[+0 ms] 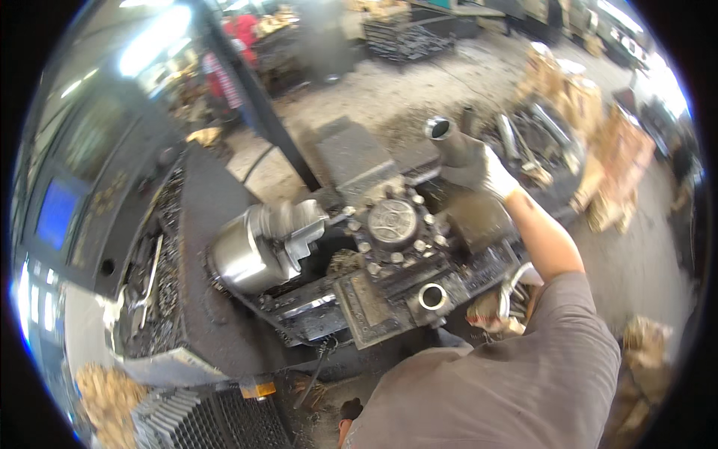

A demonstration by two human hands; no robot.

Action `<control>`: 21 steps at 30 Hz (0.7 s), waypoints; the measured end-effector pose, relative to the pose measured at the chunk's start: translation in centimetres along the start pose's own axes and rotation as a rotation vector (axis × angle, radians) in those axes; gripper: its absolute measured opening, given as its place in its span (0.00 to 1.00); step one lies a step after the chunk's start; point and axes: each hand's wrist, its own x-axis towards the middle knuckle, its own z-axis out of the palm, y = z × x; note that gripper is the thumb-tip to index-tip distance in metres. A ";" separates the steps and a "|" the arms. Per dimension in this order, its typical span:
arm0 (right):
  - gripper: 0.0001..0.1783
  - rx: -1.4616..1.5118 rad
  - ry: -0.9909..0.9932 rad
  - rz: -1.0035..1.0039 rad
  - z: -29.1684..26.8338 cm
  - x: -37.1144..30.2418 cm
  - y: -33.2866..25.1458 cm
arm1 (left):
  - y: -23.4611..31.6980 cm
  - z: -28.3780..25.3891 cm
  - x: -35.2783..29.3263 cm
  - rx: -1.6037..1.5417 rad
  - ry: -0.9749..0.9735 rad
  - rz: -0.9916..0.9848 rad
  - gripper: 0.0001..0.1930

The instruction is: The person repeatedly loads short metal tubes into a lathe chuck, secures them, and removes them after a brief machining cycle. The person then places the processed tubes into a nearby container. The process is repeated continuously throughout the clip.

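In a grey-white glove, my right hand (pixel 473 166) is closed around a short metal tube (pixel 438 129) over the far right of the lathe. The tube's open end points up and left, past the fingers. My left hand (pixel 351 408), in a dark glove, hangs low beside my body, left of my grey shirt; its fingers are too small and shaded to make out. Between the hands is the lathe's bolted square tool post (pixel 393 222). Left of it sits the shiny chuck (pixel 245 258), its jaws blurred. A second metal tube (pixel 432 297) stands upright on the near side of the carriage.
Metal shavings and a rod (pixel 153 280) lie in the trough at left, near the control panel's blue screen (pixel 56 215). Stacked metal tubes (pixel 179 420) stand lower left. More metal parts (pixel 550 123) lie on a surface at right, beside brown sacks (pixel 624 150). A dark post (pixel 258 97) rises behind the lathe.
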 end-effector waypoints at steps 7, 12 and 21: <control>0.20 -0.371 -0.203 1.176 -4.6 -31.9 19.4 | -2.1 -5.0 4.8 0.183 0.045 0.281 0.14; 0.23 -0.281 -0.019 0.783 -3.2 -30.5 14.4 | 0.5 -11.4 6.5 -0.012 -0.022 0.058 0.16; 0.32 -0.359 -0.689 -0.138 8.0 -13.9 -12.5 | 6.8 -14.9 2.3 -0.228 0.254 -0.001 0.20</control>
